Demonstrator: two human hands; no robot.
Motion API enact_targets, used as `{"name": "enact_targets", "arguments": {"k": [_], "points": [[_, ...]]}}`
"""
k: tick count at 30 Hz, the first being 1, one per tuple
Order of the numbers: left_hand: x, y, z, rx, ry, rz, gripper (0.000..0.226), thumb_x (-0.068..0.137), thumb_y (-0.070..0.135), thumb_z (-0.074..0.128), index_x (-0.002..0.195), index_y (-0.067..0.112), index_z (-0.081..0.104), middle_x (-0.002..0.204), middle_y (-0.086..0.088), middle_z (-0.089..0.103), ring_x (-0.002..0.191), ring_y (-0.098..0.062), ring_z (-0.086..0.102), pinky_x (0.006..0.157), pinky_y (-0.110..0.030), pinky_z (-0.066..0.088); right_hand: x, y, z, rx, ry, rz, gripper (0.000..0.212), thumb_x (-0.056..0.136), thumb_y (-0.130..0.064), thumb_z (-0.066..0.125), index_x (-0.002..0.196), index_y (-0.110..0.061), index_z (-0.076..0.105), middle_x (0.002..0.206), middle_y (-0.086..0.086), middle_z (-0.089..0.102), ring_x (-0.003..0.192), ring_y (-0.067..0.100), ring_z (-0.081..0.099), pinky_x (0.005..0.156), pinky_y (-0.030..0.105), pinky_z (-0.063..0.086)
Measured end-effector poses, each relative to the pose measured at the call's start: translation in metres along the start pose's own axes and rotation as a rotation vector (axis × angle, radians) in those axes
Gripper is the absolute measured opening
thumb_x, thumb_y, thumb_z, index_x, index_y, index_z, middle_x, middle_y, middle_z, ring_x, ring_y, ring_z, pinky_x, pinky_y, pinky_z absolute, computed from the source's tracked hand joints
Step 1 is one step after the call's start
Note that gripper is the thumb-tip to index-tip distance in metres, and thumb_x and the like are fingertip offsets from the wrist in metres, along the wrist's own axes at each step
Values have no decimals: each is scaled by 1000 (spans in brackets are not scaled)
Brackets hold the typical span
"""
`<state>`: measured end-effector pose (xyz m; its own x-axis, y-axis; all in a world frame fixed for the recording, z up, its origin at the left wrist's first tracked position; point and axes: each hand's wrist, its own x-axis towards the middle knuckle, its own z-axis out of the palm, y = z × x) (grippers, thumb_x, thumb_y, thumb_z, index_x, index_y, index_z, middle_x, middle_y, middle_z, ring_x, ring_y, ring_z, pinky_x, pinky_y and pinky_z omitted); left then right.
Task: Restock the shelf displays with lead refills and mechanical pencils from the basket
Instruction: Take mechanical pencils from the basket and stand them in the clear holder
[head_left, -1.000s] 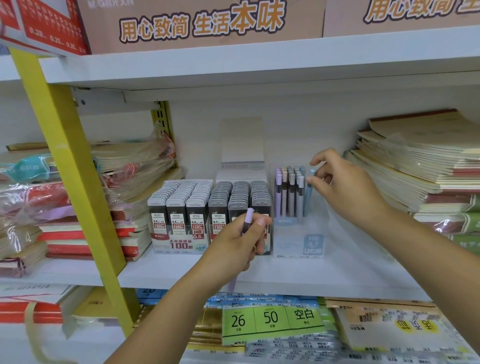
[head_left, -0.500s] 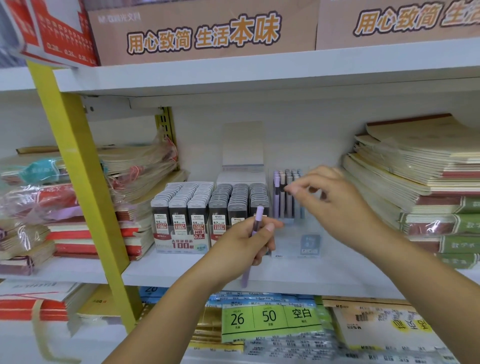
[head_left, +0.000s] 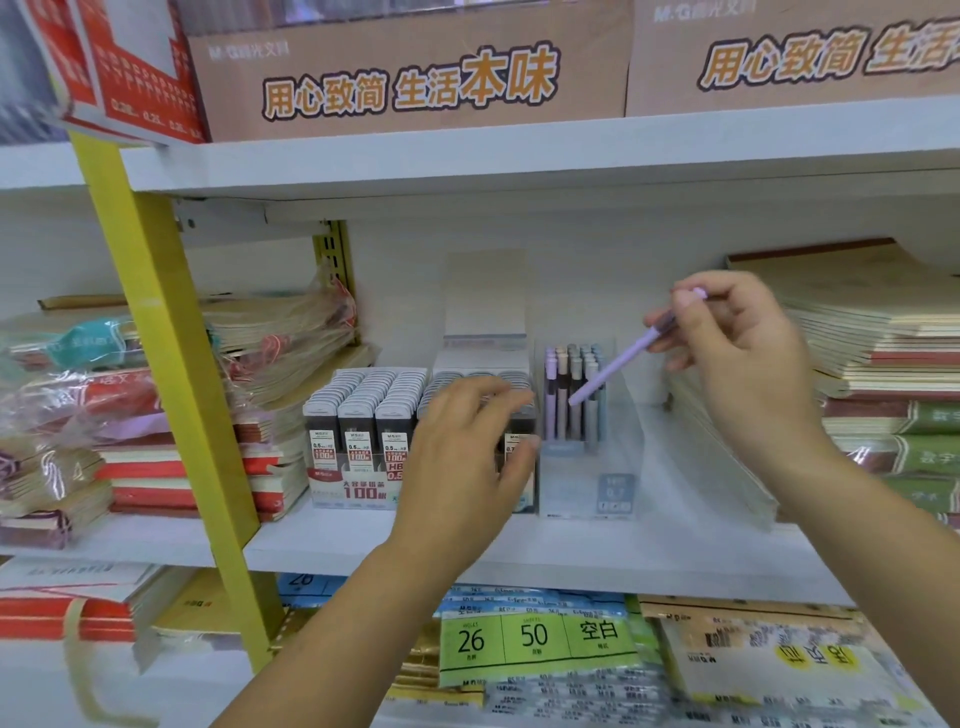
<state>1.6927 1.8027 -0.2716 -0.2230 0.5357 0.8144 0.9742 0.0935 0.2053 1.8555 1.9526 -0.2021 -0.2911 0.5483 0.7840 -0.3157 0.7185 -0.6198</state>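
My right hand (head_left: 737, 353) pinches a lilac mechanical pencil (head_left: 618, 364) and holds it slanted, its tip over the upright pencils (head_left: 571, 395) in the clear display box (head_left: 587, 488). Several pastel pencils stand at the back of that box. My left hand (head_left: 467, 452) hovers in front of the lead refill display (head_left: 358, 441), fingers loosely spread and holding nothing; it hides the right rows of refill cases. The basket is out of view.
Stacks of notebooks (head_left: 883, 374) fill the shelf to the right, wrapped notebook bundles (head_left: 78, 415) the left. A yellow upright post (head_left: 156, 338) crosses the left side. Cardboard boxes (head_left: 415, 73) sit on the shelf above; packaged paper (head_left: 535, 644) lies on the shelf below.
The lilac pencil passed from my left hand to my right hand, which now holds it over the pencil box. My left hand has opened and hovers by the refills.
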Motion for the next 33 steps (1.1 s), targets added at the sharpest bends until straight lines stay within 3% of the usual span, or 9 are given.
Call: {"name": "enact_targets", "arguments": {"k": [5, 9, 14, 17, 21, 24, 28, 31, 33], "points": [[-8, -7, 15, 197, -227, 89, 43, 97, 42, 56, 138, 32, 57, 159, -2, 38, 152, -23, 23, 125, -48, 9, -3, 24, 19, -384, -257, 4, 9, 92, -29, 59, 90, -36, 64, 83, -11, 71, 79, 10, 68, 73, 45, 58], [-11, -12, 18, 239, -236, 117, 40, 95, 35, 60, 134, 31, 61, 157, -6, 42, 150, -27, 30, 122, -55, 19, -5, 33, 32, -406, -343, 17, 9, 93, -23, 63, 91, -32, 65, 83, -8, 71, 81, 15, 69, 78, 45, 56], [-10, -15, 16, 241, -227, 141, 41, 92, 31, 63, 133, 30, 62, 155, -6, 45, 147, -28, 35, 121, -55, 22, -2, 35, 39, -445, -394, -14, 8, 91, -24, 64, 91, -32, 65, 84, -14, 71, 81, -2, 66, 75, 23, 53], [-10, -16, 17, 237, -214, 149, 41, 91, 30, 65, 132, 30, 63, 153, -6, 47, 145, -28, 38, 121, -54, 23, 2, 34, 42, -444, -416, 17, 15, 90, -28, 63, 87, -37, 52, 80, -12, 73, 78, -3, 65, 70, 15, 50], [-11, -19, 20, 233, -210, 145, 40, 92, 31, 63, 132, 30, 63, 153, -5, 47, 145, -27, 36, 122, -53, 20, 9, 39, 49, -503, -381, -22, 17, 88, -27, 68, 83, -31, 52, 73, -15, 67, 75, 3, 63, 64, 17, 46], [-12, -21, 21, 227, -217, 148, 40, 92, 33, 60, 132, 30, 64, 153, -5, 46, 144, -26, 36, 122, -53, 21, 15, 45, 54, -743, -347, -180, 12, 85, -28, 72, 86, -19, 65, 82, -9, 50, 89, 14, 49, 71, 31, 41], [-11, -21, 18, 199, -220, 145, 41, 92, 32, 62, 133, 30, 63, 155, -4, 45, 146, -26, 34, 122, -53, 20, 16, 44, 54, -853, -383, -132, 15, 87, -28, 69, 98, -19, 72, 94, 0, 46, 101, 21, 46, 79, 38, 46], [-14, -16, 12, 156, -172, 133, 41, 95, 28, 61, 135, 28, 61, 159, -5, 38, 151, -28, 25, 124, -52, 15, 8, 36, 46, -809, -341, -122, 22, 92, -23, 64, 113, -17, 69, 98, -1, 44, 102, 21, 47, 83, 33, 41], [-25, -14, 8, 104, -99, 123, 37, 94, 23, 61, 131, 24, 64, 155, -6, 44, 148, -28, 32, 123, -48, 21, -10, 26, 34, -703, -232, -105, 22, 94, -19, 60, 115, -18, 65, 98, -4, 46, 94, 15, 48, 79, 25, 37]]}}
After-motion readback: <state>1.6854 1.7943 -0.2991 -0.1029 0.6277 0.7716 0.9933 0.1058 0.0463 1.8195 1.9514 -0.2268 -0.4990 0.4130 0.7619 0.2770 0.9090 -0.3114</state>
